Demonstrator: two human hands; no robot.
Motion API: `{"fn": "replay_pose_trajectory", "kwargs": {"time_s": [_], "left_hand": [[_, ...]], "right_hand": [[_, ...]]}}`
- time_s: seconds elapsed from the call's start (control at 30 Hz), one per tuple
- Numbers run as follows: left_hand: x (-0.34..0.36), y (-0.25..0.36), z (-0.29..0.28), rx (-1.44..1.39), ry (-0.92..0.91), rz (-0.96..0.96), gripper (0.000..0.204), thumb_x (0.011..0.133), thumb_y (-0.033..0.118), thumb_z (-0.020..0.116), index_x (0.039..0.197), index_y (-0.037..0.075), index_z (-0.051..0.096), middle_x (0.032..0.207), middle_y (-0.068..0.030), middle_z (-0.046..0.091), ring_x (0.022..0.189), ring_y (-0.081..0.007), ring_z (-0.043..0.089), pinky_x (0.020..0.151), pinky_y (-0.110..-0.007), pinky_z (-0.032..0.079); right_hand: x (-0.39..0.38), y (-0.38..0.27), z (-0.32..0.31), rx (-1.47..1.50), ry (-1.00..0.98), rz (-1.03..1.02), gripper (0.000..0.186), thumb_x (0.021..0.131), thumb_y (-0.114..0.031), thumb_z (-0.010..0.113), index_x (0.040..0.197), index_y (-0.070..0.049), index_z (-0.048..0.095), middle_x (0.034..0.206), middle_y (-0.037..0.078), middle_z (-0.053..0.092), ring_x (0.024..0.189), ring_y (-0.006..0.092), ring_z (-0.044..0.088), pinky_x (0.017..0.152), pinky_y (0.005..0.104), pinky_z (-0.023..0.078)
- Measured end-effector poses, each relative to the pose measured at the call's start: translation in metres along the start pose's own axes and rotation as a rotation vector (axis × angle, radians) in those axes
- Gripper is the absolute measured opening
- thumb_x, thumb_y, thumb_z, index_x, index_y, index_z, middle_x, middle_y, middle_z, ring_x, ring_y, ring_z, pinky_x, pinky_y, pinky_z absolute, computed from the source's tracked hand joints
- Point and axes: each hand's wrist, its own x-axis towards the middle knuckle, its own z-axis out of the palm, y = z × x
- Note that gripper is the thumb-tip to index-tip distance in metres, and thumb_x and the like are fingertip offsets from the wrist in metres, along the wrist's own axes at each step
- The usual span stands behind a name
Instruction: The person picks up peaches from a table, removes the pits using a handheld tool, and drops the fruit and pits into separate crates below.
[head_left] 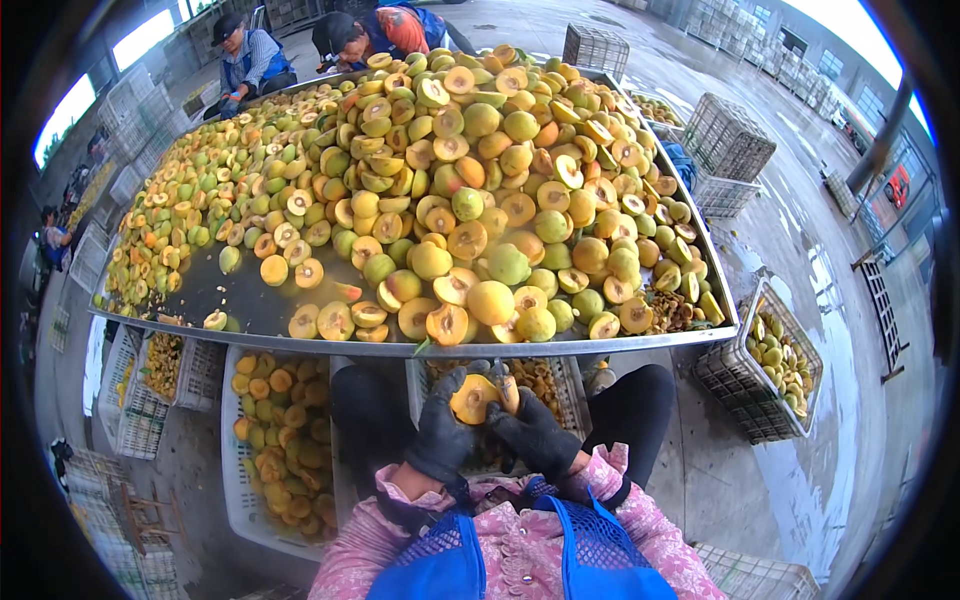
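Left hand [445, 425], black-gloved: grip closed round one halved yellow peach [472, 400], cut face exposed, held just in front of the worktop's near edge. Right hand [540, 432], likewise gloved: grip closed on a wooden-handled tool [510, 394], set against the fruit; its working end cannot be made out.

Below, between the knees: one crate [577, 385], partly hidden, loaded with brownish-yellow pieces – judged to be waste. Left of the knees: one white crate [236, 495], well filled with peach pieces, taken as finished stock.

Worktop [215, 285], metal, rimmed: a large peach heap [480, 210], many halves cut side up with darker centres. Cutting is judged widely done; the bulk is judged still to be worked, with only a patch at front left bared.

Right of the worktop: one grey crate [740, 400], holding greenish-yellow fruit. Far side: two co-workers [255, 65], bent over the heap's edge.
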Motion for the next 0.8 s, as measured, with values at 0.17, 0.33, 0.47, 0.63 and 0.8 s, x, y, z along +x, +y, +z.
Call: {"fn": "replay_pose_trajectory", "kwargs": {"time_s": [0.17, 0.33, 0.47, 0.63, 0.8], "left_hand": [[0.002, -0.003, -0.007, -0.729, 0.186, -0.316, 0.046, 0.092, 0.038, 0.041, 0.115, -0.001, 0.048, 0.112, -0.0194, 0.056, 0.098, -0.0297, 0.057, 0.087, -0.04, 0.046], [0.001, -0.012, -0.009, -0.651, 0.108, -0.272, 0.04, 0.096, 0.034, 0.032, 0.115, 0.002, 0.046, 0.114, -0.0178, 0.054, 0.097, -0.0299, 0.055, 0.088, -0.046, 0.046], [0.001, -0.012, -0.005, -0.701, 0.19, -0.321, 0.043, 0.094, 0.038, 0.036, 0.11, 0.0, 0.05, 0.105, -0.0169, 0.058, 0.087, -0.0287, 0.058, 0.08, -0.044, 0.049], [0.001, -0.044, -0.018, -0.627, 0.26, -0.316, 0.042, 0.092, 0.036, 0.04, 0.102, -0.002, 0.054, 0.096, -0.0162, 0.061, 0.081, -0.0262, 0.059, 0.075, -0.039, 0.05], [-0.003, -0.03, -0.01, -0.607, 0.246, -0.354, 0.036, 0.091, 0.03, 0.043, 0.097, -0.002, 0.057, 0.092, -0.0155, 0.063, 0.077, -0.0228, 0.06, 0.07, -0.034, 0.051]], "right_hand": [[-0.02, -0.032, 0.011, -0.438, -0.051, 0.147, 0.03, 0.087, -0.018, 0.053, 0.112, -0.004, 0.044, 0.077, 0.004, 0.055, 0.051, 0.0108, 0.053, 0.04, 0.0254, 0.044], [-0.015, -0.012, 0.005, -0.561, -0.081, -0.018, 0.033, 0.086, -0.016, 0.051, 0.117, -0.006, 0.042, 0.075, 0.007, 0.054, 0.049, 0.014, 0.052, 0.04, 0.0289, 0.042], [-0.014, -0.003, 0.004, -0.813, -0.077, -0.214, 0.039, 0.086, -0.016, 0.049, 0.123, -0.009, 0.038, 0.071, 0.011, 0.053, 0.048, 0.0193, 0.054, 0.043, 0.03, 0.044], [-0.011, 0.015, 0.004, -0.892, -0.088, -0.143, 0.037, 0.088, -0.015, 0.045, 0.124, -0.009, 0.038, 0.069, 0.013, 0.053, 0.056, 0.0258, 0.057, 0.049, 0.0341, 0.046], [-0.011, 0.025, 0.001, -0.865, -0.104, -0.17, 0.033, 0.091, -0.018, 0.04, 0.121, -0.004, 0.04, 0.077, 0.016, 0.057, 0.067, 0.0276, 0.06, 0.056, 0.0359, 0.047]]}}
